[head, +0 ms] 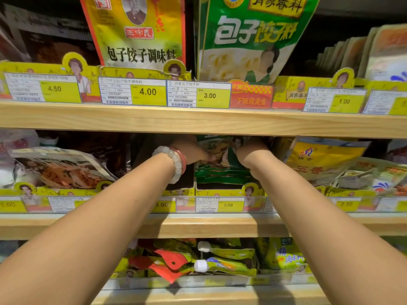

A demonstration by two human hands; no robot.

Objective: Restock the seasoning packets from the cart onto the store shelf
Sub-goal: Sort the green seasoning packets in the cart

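Observation:
Both my arms reach into the middle shelf. My left hand, with a white bead bracelet and a red bangle on the wrist, holds the left edge of a stack of green seasoning packets in a yellow cardboard tray. My right hand is on the right side of the same stack. The upper shelf board hides the fingers of both hands. The packets lean back in the tray above the 3.00 price tag. No cart is in view.
The upper shelf carries a yellow packet and a green packet behind price tags. Yellow five-spice packets stand right of my hands, orange-printed packets to the left. Spouted pouches lie on the bottom shelf.

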